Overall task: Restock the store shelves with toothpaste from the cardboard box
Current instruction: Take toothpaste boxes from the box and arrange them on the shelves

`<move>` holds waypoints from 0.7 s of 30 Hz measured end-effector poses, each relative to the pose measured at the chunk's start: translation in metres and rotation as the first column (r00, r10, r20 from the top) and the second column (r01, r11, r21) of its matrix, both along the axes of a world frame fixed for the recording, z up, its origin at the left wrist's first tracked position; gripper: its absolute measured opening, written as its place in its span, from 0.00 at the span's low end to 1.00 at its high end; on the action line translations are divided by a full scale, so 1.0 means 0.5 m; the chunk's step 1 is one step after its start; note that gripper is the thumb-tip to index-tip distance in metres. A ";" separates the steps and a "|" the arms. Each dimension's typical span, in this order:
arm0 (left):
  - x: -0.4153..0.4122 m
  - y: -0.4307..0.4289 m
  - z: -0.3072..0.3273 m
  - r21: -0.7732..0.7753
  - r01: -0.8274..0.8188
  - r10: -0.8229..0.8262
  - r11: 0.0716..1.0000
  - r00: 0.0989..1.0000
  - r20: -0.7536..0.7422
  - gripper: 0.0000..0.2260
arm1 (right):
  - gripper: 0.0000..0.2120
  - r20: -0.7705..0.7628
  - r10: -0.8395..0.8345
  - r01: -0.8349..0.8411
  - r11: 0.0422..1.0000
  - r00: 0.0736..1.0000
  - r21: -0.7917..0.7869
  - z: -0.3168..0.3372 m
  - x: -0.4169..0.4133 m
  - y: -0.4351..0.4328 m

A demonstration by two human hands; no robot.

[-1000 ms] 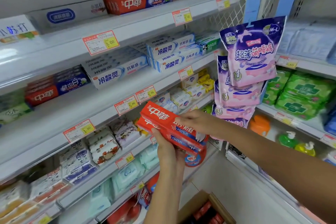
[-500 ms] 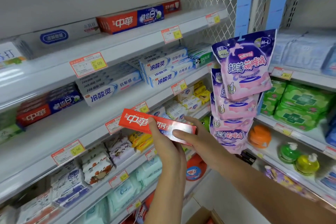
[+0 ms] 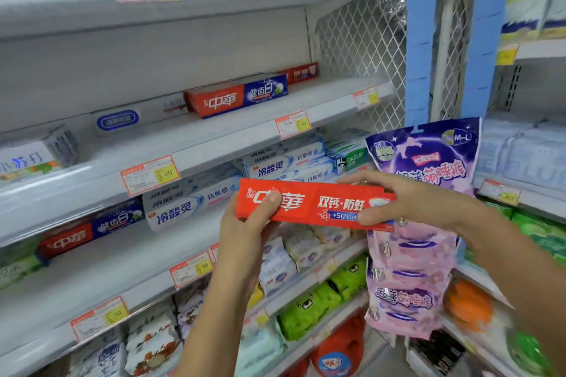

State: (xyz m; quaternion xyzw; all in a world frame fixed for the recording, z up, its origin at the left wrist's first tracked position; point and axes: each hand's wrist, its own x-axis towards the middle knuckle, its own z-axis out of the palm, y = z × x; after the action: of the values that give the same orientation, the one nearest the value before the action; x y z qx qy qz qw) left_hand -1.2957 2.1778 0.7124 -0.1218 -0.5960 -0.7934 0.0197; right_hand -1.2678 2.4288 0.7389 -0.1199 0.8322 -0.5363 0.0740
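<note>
Two hands gripped the red toothpaste box [image 3: 318, 202] before the shelves [image 3: 337, 92], left hand [image 3: 245, 239] at its left end, right hand [image 3: 410, 202] at its right; it needed shelving lengthwise (label outward), flush with the edge.

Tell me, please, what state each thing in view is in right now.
red toothpaste box, held in the air, roughly level, closed.
left hand, grips the box's left end, thumb on its front.
right hand, grips the box's right end.
red-and-blue toothpaste box, lying flat on the upper shelf.
white toothpaste boxes, stacked flat.
purple packs, hanging from the blue strip.
</note>
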 end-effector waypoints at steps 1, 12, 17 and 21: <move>-0.010 0.010 0.025 -0.017 -0.012 0.012 1.000 1.000 -0.021 0.19 | 0.31 -0.005 0.025 -0.024 0.996 1.000 0.084 0.024 -0.014 0.009; -0.152 0.124 0.225 -0.013 -0.005 0.003 1.000 0.993 -0.118 0.13 | 0.32 -0.104 0.241 -0.167 0.870 0.965 0.465 0.281 -0.176 0.048; -0.255 0.171 0.291 -0.122 -0.034 0.011 0.992 0.983 -0.185 0.25 | 0.31 -0.252 0.258 -0.074 0.820 0.933 0.567 0.345 -0.273 0.038; -0.353 0.147 0.343 -0.459 -0.270 0.106 0.847 0.930 -0.352 0.33 | 0.33 -0.329 0.214 0.047 0.773 0.920 0.633 0.380 -0.365 0.061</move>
State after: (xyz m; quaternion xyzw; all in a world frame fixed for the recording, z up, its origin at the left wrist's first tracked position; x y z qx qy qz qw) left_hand -1.4725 2.2511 0.8837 -0.1873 -0.7789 -0.5767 0.1602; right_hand -1.4500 2.4595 0.9291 -0.2282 0.9546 -0.1890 -0.0299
